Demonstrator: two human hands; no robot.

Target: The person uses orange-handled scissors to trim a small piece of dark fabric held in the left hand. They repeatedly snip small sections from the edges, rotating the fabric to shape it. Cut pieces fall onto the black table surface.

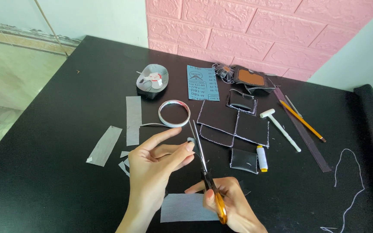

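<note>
On a matte black table point(57, 190), the right hand point(232, 206) has its fingers closed on the orange handles of a pair of scissors with thin steel blades point(203, 166). The blades point up and away from the person and stand a little apart. The left hand point(156, 168) pinches a very small pale scrap of tape point(191, 140) between thumb and forefinger, just beside the blade tips; the other fingers are curled under.

Below the hands lies a rectangular piece of thin translucent white sheet point(182, 208), partly under the right hand. To the left are two long strips of the same translucent material point(133, 120) and some small cut pieces point(125, 162).

Behind the scissors tips sits a flat ring of white double-sided tape point(174, 113). To its right lie several dark leather pieces with white stitched edges point(234, 125), and a small folded glossy black leather piece point(243, 160) is next to a white thread spool with yellow end point(261, 158). Farther right are a small white mallet point(280, 124), a yellow pencil point(302, 121) and a long dark ruler point(303, 133). A loose white thread point(354, 190) curls at the right edge.

At the back is a blue rectangular sandpaper sheet with dark print point(203, 83), beside a round grey tape dispenser point(153, 80).
</note>
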